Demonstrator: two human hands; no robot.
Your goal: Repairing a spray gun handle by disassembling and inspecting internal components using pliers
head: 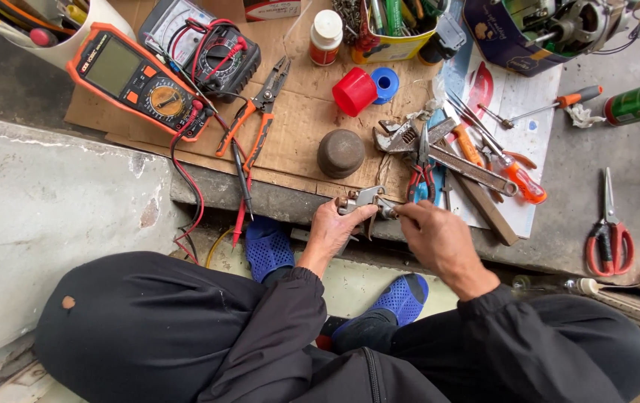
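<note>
Head view: a small metal fitting sits between both hands at the near edge of the cardboard — left hand wraps its left end, right hand pinches its right end, near the red-handled pliers.

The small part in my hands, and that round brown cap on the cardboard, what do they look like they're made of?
Small part, held by left hand and right hand: probably bare metal, silvery grey with dull glints. Round brown cap on the cardboard: matte and mottled, perhaps rusted metal or aged plastic; hard to tell.
</note>
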